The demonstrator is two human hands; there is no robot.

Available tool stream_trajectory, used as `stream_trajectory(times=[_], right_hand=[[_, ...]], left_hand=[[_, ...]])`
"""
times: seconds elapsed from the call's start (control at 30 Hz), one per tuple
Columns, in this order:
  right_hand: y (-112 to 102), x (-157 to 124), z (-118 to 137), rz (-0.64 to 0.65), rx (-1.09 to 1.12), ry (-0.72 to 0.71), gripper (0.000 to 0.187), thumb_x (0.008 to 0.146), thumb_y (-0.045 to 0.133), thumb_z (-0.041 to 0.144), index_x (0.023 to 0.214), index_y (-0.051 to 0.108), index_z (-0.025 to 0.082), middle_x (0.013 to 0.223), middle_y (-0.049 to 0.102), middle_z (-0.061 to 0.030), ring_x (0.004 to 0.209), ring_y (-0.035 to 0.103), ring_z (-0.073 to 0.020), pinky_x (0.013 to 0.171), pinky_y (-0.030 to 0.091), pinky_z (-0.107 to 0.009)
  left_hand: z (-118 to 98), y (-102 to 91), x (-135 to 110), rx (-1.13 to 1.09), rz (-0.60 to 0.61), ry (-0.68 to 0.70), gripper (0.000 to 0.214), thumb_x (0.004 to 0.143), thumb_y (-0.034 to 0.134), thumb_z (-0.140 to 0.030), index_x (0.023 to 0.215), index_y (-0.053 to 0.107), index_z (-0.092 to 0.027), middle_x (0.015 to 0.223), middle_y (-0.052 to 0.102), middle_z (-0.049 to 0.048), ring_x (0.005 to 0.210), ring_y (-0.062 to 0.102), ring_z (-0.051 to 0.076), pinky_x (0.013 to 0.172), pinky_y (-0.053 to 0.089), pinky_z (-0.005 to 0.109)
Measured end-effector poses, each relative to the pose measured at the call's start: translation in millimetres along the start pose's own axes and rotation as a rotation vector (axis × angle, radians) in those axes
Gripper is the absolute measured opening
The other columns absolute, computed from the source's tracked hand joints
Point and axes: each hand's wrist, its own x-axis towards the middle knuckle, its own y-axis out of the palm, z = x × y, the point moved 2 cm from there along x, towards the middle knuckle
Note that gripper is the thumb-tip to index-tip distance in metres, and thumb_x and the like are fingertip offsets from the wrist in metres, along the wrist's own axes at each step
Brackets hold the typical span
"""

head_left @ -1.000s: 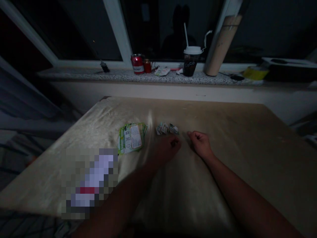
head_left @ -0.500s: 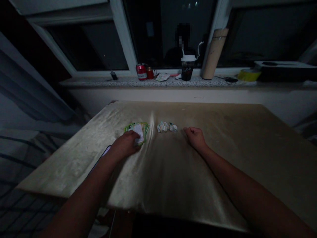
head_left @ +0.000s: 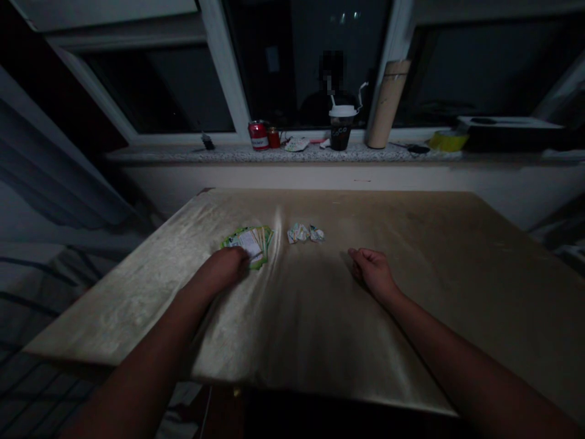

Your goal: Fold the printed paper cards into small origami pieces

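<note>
A fanned spread of green-edged cards (head_left: 258, 241) lies on the left half of the table, with a pale printed face uppermost. My left hand (head_left: 227, 267) is closed at the near left edge of the cards, its fingertips on them and partly hidden. To the right of the cards sit two crumpled pieces of printed paper (head_left: 298, 233), close beside each other. My right hand (head_left: 373, 272) rests in a loose fist, thumb on top, right of and nearer than the papers. Whatever its curled fingers may hold is hidden.
A wrinkled, shiny cover lies over the table (head_left: 320, 317). Behind, the windowsill (head_left: 183, 152) carries a red can (head_left: 258, 135), a small red jar (head_left: 273, 138), a lidded drink cup (head_left: 340, 128), a tall tan cylinder (head_left: 388, 103) and a yellow roll (head_left: 448, 141).
The cards have spread into a wider fan as my left hand slid left. My right hand has moved right and nearer to me. The phone edge by my left forearm is now out of sight.
</note>
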Motion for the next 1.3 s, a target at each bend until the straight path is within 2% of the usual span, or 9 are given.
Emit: stream_trajectory(times=[0.2,0.37,0.43,0.5,0.57,0.67,0.83,1.03,1.3], right_hand=[[3,-4,6,-0.009,0.041,-0.018,0.059,0.077,0.073,0.065,0.049,0.045,0.022,0.039,0.04,0.0073,0.036,0.031,-0.0073,0.039,0.022,-0.024],[8,-9,11,0.077,0.105,0.002,0.05,0.076,0.078,0.059,0.054,0.06,0.018,0.045,0.054,0.0032,0.041,0.041,-0.0083,0.042,0.03,-0.023],[13,-12,15,0.126,0.158,0.014,0.041,0.073,0.082,0.057,0.074,0.072,0.017,0.063,0.069,-0.0017,0.052,0.057,-0.0124,0.05,0.043,-0.024],[17,-17,20,0.158,0.222,0.026,0.047,0.069,0.085,0.055,0.098,0.074,0.019,0.088,0.077,-0.0062,0.073,0.07,-0.0188,0.066,0.054,-0.029],[21,-21,25,0.184,0.285,0.031,0.056,0.068,0.085,0.057,0.11,0.071,0.022,0.101,0.079,-0.0083,0.085,0.073,-0.0226,0.076,0.058,-0.034],[20,-26,29,0.191,0.358,0.041,0.055,0.072,0.083,0.054,0.116,0.068,0.025,0.109,0.078,-0.0073,0.089,0.075,-0.0237,0.08,0.06,-0.036],[12,-26,26,0.167,0.412,0.061,0.044,0.07,0.088,0.04,0.107,0.069,0.024,0.102,0.081,-0.005,0.083,0.077,-0.0235,0.08,0.062,-0.037],[10,-27,26,0.147,0.419,0.079,0.043,0.068,0.09,0.038,0.103,0.07,0.022,0.096,0.082,-0.0047,0.076,0.078,-0.0227,0.074,0.064,-0.039],[12,-30,29,0.14,0.374,0.109,0.042,0.063,0.093,0.035,0.095,0.07,0.021,0.087,0.081,-0.0018,0.069,0.077,-0.0189,0.07,0.064,-0.033]], left_hand=[[-17,-15.7,-7,-0.148,-0.209,-0.108,0.024,0.081,0.058,-0.031,0.07,0.076,-0.019,0.079,0.078,0.0125,0.073,0.07,0.028,0.071,0.046,0.035],[-70,-28.5,-4,-0.473,-0.342,-0.079,0.015,0.073,0.067,-0.032,0.066,0.072,-0.021,0.066,0.073,0.0043,0.065,0.067,0.022,0.067,0.046,0.031],[-100,-23.2,2,-0.667,-0.328,-0.005,0.018,0.076,0.067,-0.035,0.068,0.07,-0.02,0.068,0.074,0.0026,0.064,0.067,0.019,0.064,0.047,0.027],[-129,-11.0,11,-0.871,-0.284,0.07,0.021,0.079,0.065,-0.039,0.073,0.069,-0.019,0.072,0.075,0.0027,0.065,0.068,0.017,0.061,0.05,0.025],[-151,6.0,20,-1.05,-0.226,0.135,0.026,0.08,0.065,-0.044,0.078,0.069,-0.019,0.074,0.075,0.003,0.065,0.069,0.017,0.059,0.052,0.025],[-170,32.5,27,-1.243,-0.176,0.183,0.032,0.081,0.066,-0.05,0.081,0.068,-0.018,0.076,0.075,0.004,0.066,0.069,0.017,0.063,0.056,0.027],[-172,55.9,20,-1.366,-0.151,0.183,0.034,0.079,0.072,-0.05,0.09,0.07,-0.018,0.082,0.075,0.0049,0.071,0.07,0.018,0.066,0.057,0.03],[-154,51.9,19,-1.352,-0.281,0.067,0.038,0.076,0.079,-0.039,0.106,0.068,-0.02,0.085,0.069,0.0015,0.074,0.064,0.015,0.07,0.052,0.026],[-162,59.7,18,-1.407,-0.11,0.053,0.025,0.077,0.075,-0.041,0.086,0.072,-0.017,0.083,0.075,0.0045,0.073,0.069,0.018,0.069,0.055,0.029]])
